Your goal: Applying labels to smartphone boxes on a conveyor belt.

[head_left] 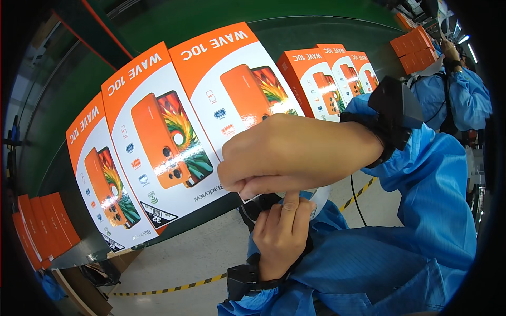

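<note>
My right hand [295, 152] is closed, thumb and fingers pinched together over the near edge of an orange-and-white phone box [237, 89]. What sits in that pinch is hidden. Just below it, my left hand [281, 231] curls its fingers round a white, curved-edged thing [320, 199] that looks like a roll of labels, mostly covered by the hands. The left index finger reaches up to the right hand's fingers. Two more phone boxes, a middle one [153, 121] and a left one [103, 174], lie side by side with it, printed faces up.
Smaller-looking phone boxes [313, 79] stand farther right on the green work surface [316, 29]. Orange boxes [47, 226] are stacked at the left end, others [414, 50] at the far right. A person in blue [448, 100] works there. Yellow-black tape [174, 287] marks the floor.
</note>
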Demonstrator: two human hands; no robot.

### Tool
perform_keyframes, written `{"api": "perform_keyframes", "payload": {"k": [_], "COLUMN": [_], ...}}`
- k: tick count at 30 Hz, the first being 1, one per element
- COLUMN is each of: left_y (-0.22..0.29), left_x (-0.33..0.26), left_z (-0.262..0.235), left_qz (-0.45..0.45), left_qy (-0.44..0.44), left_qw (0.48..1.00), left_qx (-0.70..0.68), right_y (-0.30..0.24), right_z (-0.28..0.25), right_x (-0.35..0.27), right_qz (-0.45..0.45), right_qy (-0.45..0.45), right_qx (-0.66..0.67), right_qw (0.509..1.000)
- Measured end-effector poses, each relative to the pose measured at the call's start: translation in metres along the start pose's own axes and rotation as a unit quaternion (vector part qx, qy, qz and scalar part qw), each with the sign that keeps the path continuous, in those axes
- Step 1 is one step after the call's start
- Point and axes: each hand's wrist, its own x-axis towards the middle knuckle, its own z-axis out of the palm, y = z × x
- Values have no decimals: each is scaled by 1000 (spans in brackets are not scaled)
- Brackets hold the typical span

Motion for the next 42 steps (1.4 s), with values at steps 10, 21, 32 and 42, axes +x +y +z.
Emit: {"api": "perform_keyframes", "payload": {"k": [10,21,32,42], "left_y": [1,-66,-120,43], "left_x": [3,12,26,78], "left_z": [-3,-176,-154,-60], "left_qz": [-6,-382,-361,-280], "left_qy": [-8,296,113,-43], "left_qw": [1000,868,858,861], "left_qx": [-3,-113,-347,-423], "right_y": [3,10,17,-27], "right_z": [4,13,15,-53], "right_x": [-3,-33,-52,-257], "right_qz": [53,130,162,240], "right_qy": [171,424,372,508], "right_qx": [-276,18,284,297], "right_qw": [944,896,869,772]}}
